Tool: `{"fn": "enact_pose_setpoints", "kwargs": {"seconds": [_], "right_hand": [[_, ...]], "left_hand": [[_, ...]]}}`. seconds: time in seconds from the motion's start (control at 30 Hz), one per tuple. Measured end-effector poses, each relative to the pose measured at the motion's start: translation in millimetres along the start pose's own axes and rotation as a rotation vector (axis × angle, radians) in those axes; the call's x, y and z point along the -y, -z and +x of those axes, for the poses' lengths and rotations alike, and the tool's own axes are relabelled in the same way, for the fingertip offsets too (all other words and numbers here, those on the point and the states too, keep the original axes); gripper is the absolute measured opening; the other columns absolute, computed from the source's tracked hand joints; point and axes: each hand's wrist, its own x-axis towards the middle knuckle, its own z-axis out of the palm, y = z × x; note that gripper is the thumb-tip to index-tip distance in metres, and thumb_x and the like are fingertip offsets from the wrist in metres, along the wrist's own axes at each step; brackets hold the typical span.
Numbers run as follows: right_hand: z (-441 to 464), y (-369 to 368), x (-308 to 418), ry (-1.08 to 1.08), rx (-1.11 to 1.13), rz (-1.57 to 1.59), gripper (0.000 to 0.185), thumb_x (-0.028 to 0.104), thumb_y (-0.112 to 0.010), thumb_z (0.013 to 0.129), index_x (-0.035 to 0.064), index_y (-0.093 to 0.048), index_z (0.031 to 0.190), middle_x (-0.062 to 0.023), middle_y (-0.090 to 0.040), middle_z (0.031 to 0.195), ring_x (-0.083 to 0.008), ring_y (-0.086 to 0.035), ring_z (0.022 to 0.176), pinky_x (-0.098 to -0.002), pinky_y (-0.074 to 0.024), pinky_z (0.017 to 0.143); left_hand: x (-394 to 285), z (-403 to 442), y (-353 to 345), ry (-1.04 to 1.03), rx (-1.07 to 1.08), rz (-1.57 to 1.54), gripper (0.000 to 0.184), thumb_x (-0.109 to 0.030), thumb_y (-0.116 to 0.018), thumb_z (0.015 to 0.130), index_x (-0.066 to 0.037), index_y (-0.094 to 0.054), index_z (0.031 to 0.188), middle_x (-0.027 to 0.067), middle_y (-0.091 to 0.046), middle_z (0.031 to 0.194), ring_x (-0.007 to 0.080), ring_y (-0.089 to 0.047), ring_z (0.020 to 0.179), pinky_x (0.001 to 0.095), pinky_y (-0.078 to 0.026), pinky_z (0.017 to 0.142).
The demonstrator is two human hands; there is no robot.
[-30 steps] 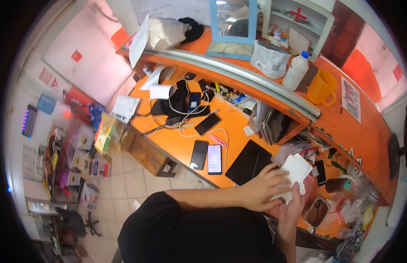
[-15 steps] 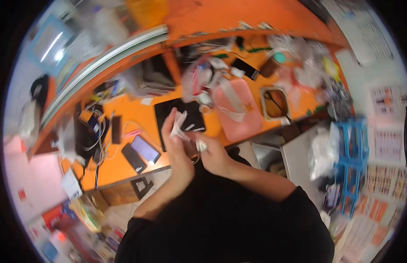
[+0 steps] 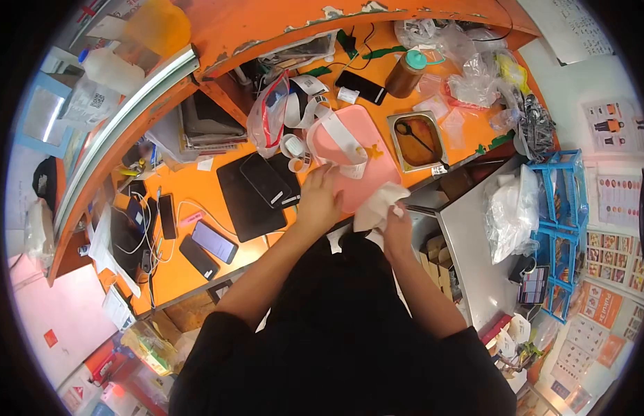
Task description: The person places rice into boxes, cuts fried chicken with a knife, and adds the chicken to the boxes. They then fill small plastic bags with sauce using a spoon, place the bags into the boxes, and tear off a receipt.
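A pink cutting board (image 3: 354, 191) lies on the orange counter, with an orange-yellow smear on it. My left hand (image 3: 320, 200) rests against its left edge, fingers stretched out and lying flat. In my right hand (image 3: 398, 232) is a crumpled white tissue (image 3: 377, 208), pinched at the board's near right corner and partly over its surface. A white strip of labels (image 3: 342, 142) curls across the far part of the board. Close to my left fingertips stands a small tub with an orange top (image 3: 295, 165).
Right of the board sits a metal container (image 3: 413, 165) of brown sauce with a black ladle. A turquoise-lidded bottle (image 3: 405, 73) stands behind. Phones (image 3: 214, 243) and cables lie left, beside a black mat (image 3: 249, 218). Blue racks (image 3: 561, 208) stand at the right.
My hands were together over the black mat with white tissue between them. Now they are apart: the right has brought the tissue to the pink board, and the left touches the board's edge.
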Motion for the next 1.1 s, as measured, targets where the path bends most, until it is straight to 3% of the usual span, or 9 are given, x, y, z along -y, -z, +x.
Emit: {"fn": "enact_pose_setpoints", "kwargs": {"seconds": [0.17, 0.2, 0.23, 0.27, 0.37, 0.43, 0.53, 0.73, 1.1], "right_hand": [[38, -13, 23, 0.810, -0.033, -0.964, 0.036, 0.000, -0.054, 0.093, -0.0028, -0.060, 0.128, -0.0227, -0.064, 0.128, -0.0420, -0.062, 0.119, -0.0423, -0.0509, 0.103], [57, -32, 34, 0.915, -0.001, -1.006, 0.040, 0.001, -0.055, 0.091, -0.0012, -0.059, 0.131, -0.0244, -0.061, 0.134, -0.0440, -0.059, 0.124, -0.0430, -0.0481, 0.107], [84, -43, 33, 0.917, 0.009, -1.135, 0.042, 0.004, -0.057, 0.092, 0.0015, -0.058, 0.133, -0.0227, -0.059, 0.139, -0.0422, -0.055, 0.130, -0.0461, -0.0448, 0.111], [114, -54, 30, 0.918, 0.018, -1.261, 0.043, 0.006, -0.058, 0.093, 0.0042, -0.058, 0.136, -0.0211, -0.057, 0.143, -0.0403, -0.051, 0.136, -0.0492, -0.0415, 0.114], [193, -70, 0, 0.854, -0.065, -1.513, 0.047, 0.014, -0.060, 0.094, 0.0096, -0.055, 0.141, -0.0176, -0.053, 0.150, -0.0388, -0.043, 0.145, -0.0550, -0.0343, 0.119], [220, -69, -13, 0.819, 0.054, -1.655, 0.048, 0.016, -0.057, 0.096, 0.0116, -0.055, 0.144, -0.0140, -0.050, 0.155, -0.0390, -0.037, 0.149, -0.0585, -0.0316, 0.120], [223, -39, -29, 0.847, 0.156, -1.692, 0.049, 0.014, -0.052, 0.098, 0.0128, -0.054, 0.147, -0.0124, -0.047, 0.159, -0.0355, -0.036, 0.151, -0.0554, -0.0268, 0.124], [155, 13, -43, 0.904, 0.296, -1.706, 0.051, 0.012, -0.054, 0.097, 0.0101, -0.053, 0.148, -0.0148, -0.048, 0.157, -0.0332, -0.039, 0.149, -0.0537, -0.0265, 0.124], [78, 44, -26, 0.846, 0.667, -1.662, 0.051, 0.006, -0.058, 0.091, 0.0072, -0.057, 0.143, -0.0146, -0.054, 0.151, -0.0327, -0.043, 0.147, -0.0505, -0.0283, 0.126]], "left_hand": [[27, 44, -43, -0.268, 0.220, 0.318, 0.059, -0.021, -0.076, 0.084, -0.005, -0.057, 0.137, 0.0179, -0.060, 0.131, 0.0385, -0.052, 0.129, 0.0598, -0.035, 0.112], [32, 54, -44, -0.174, 0.505, 0.452, 0.054, -0.020, -0.075, 0.083, -0.004, -0.060, 0.133, 0.0176, -0.060, 0.131, 0.0372, -0.052, 0.132, 0.0610, -0.033, 0.113], [36, 59, -44, -0.074, 0.791, 0.582, 0.050, -0.018, -0.074, 0.083, -0.002, -0.064, 0.128, 0.0172, -0.060, 0.132, 0.0359, -0.051, 0.134, 0.0623, -0.031, 0.114], [40, 57, -40, -0.068, 0.800, 0.588, 0.050, -0.018, -0.074, 0.083, -0.002, -0.064, 0.128, 0.0172, -0.060, 0.132, 0.0359, -0.051, 0.134, 0.0623, -0.031, 0.114], [55, 40, -39, -0.147, 0.709, 0.679, 0.038, -0.016, -0.065, 0.088, 0.001, -0.068, 0.121, 0.0188, -0.063, 0.129, 0.0339, -0.051, 0.138, 0.0571, -0.029, 0.120], [72, 39, -48, -0.321, 0.380, 0.592, 0.037, -0.015, -0.057, 0.091, 0.003, -0.067, 0.121, 0.0219, -0.063, 0.133, 0.0340, -0.050, 0.140, 0.0505, -0.028, 0.124], [91, 41, -58, -0.235, 0.497, 0.502, 0.040, -0.016, -0.058, 0.090, 0.003, -0.067, 0.124, 0.0251, -0.056, 0.145, 0.0370, -0.046, 0.144, 0.0454, -0.026, 0.126], [84, 41, -60, -0.202, 0.673, 0.647, 0.058, -0.017, -0.057, 0.089, 0.007, -0.054, 0.142, 0.0252, -0.048, 0.155, 0.0366, -0.041, 0.149, 0.0442, -0.026, 0.127], [122, 22, -75, -0.420, 0.293, 0.495, 0.051, -0.017, -0.058, 0.088, 0.007, -0.058, 0.133, 0.0278, -0.053, 0.148, 0.0370, -0.049, 0.143, 0.0489, -0.030, 0.123]]}}
